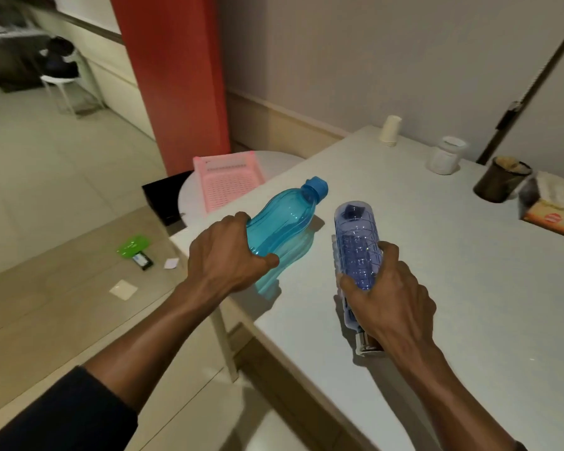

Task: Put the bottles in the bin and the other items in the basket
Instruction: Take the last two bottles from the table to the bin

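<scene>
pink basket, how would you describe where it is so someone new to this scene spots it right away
Start at the red pillar and drop to its foot, where a small round white stool stands just off the far-left corner of the white table. The pink basket sits on that stool, beside a black box. It is the only pink thing here, shallow, with a perforated bottom.

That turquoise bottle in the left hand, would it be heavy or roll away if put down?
The turquoise bottle looks see-through with no liquid visible, so probably light. Its rounded body would likely roll if laid on the white table. The left hand wraps its base easily, suggesting a stiff shell.
</scene>
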